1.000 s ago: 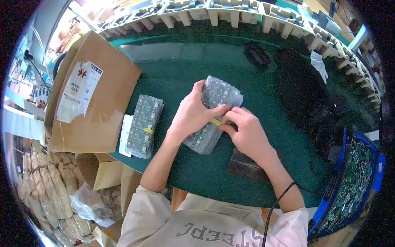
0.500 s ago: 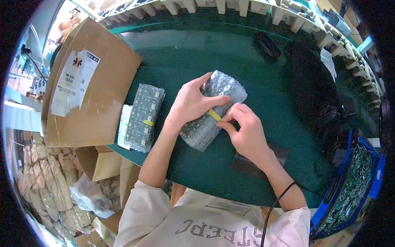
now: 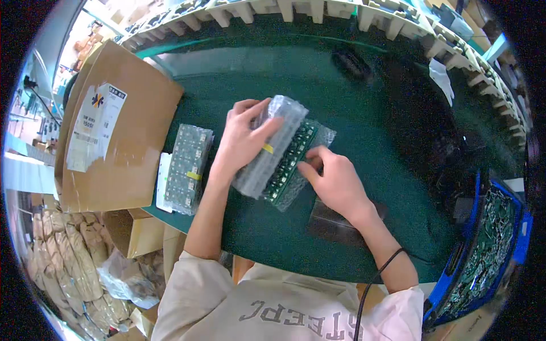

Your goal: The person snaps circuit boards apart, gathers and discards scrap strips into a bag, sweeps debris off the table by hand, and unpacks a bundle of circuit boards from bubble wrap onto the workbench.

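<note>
My left hand [image 3: 244,139] is wrapped round a bubble-wrap bundle, its thumb lying across the top. The wrap is folded open, with a strip of yellow tape [image 3: 267,148] on its left part. Green circuit boards [image 3: 291,163] with rows of small light parts show inside. Thumb and bent fingers of my right hand [image 3: 336,182] are at the right-hand flap of bubble wrap [image 3: 301,183], beside the boards' edge. Left of my left forearm lies another wrapped bundle of boards [image 3: 189,165], also with yellow tape.
A large cardboard box [image 3: 116,131] stands at the left. Under my right forearm lies a dark flat sheet [image 3: 335,223]. Blue bins of circuit boards [image 3: 483,250] stand at the right. Black items [image 3: 421,113] lie on the green table [image 3: 244,74], and pale slotted trays [image 3: 318,10] line its far edge.
The bubble wrap has come open and the green boards now show. The tape is loose from my right fingers and sits on the left part of the wrap.
</note>
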Tool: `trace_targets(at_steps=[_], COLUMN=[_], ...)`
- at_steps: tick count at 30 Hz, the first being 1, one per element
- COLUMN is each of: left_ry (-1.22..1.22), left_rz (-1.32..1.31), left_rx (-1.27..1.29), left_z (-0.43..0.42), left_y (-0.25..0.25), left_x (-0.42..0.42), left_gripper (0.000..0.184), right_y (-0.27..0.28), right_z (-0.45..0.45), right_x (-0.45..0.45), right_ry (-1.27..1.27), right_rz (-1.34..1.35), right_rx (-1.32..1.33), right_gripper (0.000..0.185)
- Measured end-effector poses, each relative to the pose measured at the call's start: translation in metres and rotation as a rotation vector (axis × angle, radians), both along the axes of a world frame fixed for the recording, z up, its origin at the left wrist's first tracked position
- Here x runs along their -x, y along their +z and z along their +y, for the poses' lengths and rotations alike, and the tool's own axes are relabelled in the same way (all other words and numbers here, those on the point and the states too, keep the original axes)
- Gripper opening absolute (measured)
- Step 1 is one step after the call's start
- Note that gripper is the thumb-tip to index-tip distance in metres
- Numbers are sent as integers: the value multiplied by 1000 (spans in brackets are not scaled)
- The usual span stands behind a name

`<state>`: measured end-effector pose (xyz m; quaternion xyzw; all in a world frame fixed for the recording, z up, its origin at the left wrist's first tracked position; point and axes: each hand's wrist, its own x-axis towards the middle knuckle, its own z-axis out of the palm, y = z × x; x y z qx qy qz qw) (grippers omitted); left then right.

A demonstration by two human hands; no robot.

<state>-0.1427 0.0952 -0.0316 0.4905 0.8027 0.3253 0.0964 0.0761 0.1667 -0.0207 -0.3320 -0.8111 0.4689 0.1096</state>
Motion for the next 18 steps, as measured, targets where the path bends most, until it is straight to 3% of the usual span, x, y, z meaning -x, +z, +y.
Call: trace_targets(at_steps=[5, 9, 10, 14, 16, 17, 18], left_ry=[49, -38, -38, -18, 29, 26, 105], left_rz=[-165, 323, 322, -75, -333, -329, -547], left_rx=[0, 70, 73, 63, 29, 31, 17], left_z=[-7, -10, -10, -16, -21, -23, -24], left_y=[38, 32, 31, 34, 41, 45, 51], left_x=[-27, -45, -43, -14, -3, 3, 7], left_gripper=[71, 63, 63, 64, 55, 55, 51], right_y=[8, -12, -12, -11, -9, -8, -7], right_z=[2, 6, 5, -4, -5, -5, -5], right_x=[9, 15, 15, 22, 23, 23, 23], right_ry=[-178, -260, -261, -159, -169, -177, -185], right_rz=[7, 338, 337, 163, 156, 139, 120], right_rx=[363, 912, 914, 733, 679, 621, 562], right_gripper=[21, 22, 22, 25, 25, 25, 26])
